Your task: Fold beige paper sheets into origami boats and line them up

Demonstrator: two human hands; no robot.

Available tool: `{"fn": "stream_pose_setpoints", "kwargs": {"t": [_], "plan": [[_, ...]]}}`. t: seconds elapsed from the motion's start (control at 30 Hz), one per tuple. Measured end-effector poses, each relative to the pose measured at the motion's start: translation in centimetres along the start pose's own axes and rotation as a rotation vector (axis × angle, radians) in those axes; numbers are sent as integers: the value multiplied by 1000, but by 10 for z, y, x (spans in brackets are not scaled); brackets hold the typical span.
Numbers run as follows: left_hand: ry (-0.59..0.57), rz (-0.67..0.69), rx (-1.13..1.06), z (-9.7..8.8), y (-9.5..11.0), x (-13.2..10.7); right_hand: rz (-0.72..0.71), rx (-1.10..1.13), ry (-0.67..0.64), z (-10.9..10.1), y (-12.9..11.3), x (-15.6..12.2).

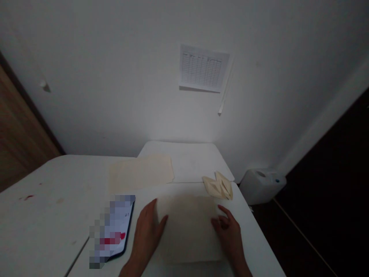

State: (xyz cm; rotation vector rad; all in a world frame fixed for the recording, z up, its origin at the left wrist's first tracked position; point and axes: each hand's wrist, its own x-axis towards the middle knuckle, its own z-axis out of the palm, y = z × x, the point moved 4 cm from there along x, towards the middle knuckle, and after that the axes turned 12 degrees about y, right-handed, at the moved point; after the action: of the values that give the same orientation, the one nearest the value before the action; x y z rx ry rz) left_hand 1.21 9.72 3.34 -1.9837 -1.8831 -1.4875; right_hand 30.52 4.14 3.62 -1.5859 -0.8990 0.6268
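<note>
A cream sheet of paper (188, 227) lies flat on the white table (52, 200) in front of me. My left hand (147, 234) rests on its left edge, fingers stretched out and flat. My right hand (229, 232) rests on the sheet's right edge with the fingers curled lightly onto the paper. A folded cream paper piece (218, 185) lies just beyond the sheet, at the far right of the table.
A phone or tablet (115, 229) lies left of my left hand. Another cream sheet (141, 173) lies farther back. A white container (261, 184) stands on the floor to the right. A printed chart (203, 69) hangs on the wall.
</note>
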Motion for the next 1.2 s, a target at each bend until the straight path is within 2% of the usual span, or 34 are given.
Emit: {"fn": "stream_pose_setpoints", "kwargs": {"t": [0.13,0.23,0.33,0.5,0.63,0.77,0.87,0.97,1.03,1.1,1.2], "plan": [[5,-267,-147,-7,-4,7,104,117,15,-10,-1,4],[-124,-428,-237,-9,-5,10,160,165,10,-17,1,7],[-243,-507,-330,-12,-3,10,156,139,22,-21,7,10],[-249,-544,-376,-16,0,10,101,-16,46,-25,17,10],[-193,-491,-273,-16,-1,9,50,-107,51,-26,16,7],[-147,-456,-312,-18,-1,9,67,-51,7,-24,11,7],[-155,-491,-380,-18,-2,9,71,-7,-10,-23,7,7],[-172,-466,-356,-20,-1,10,11,-30,36,-26,1,7],[-132,-385,-209,-23,-2,12,-27,-43,37,-27,-2,8],[-52,-236,-56,-28,-1,16,-51,-46,-8,-27,-5,11],[-11,42,-34,-31,11,23,-87,-70,-97,-25,-12,17]]}}
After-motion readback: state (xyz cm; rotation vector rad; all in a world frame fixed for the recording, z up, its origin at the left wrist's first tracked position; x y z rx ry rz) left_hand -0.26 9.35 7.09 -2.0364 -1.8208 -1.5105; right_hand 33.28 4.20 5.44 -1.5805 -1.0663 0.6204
